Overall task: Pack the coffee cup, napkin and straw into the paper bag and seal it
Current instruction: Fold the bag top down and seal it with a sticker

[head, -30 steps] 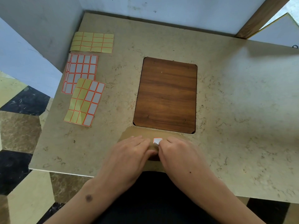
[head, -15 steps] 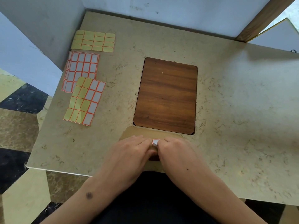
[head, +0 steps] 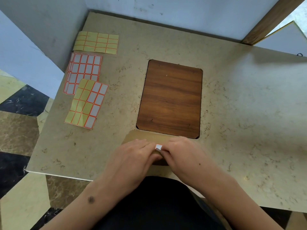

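Beige marble-look table (head: 240, 113) carries a wooden board (head: 169, 98) at centre, three label sheets (head: 86, 103) on the left, the paper bag (head: 142, 136) at the near edge.

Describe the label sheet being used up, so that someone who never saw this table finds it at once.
Start at the wooden panel set into the table, then look left to the three label sheets. It is the nearest sheet, overlapping the white-label sheet. Unlike the full white one and the bare yellow one, it is part yellow backing, part white labels.
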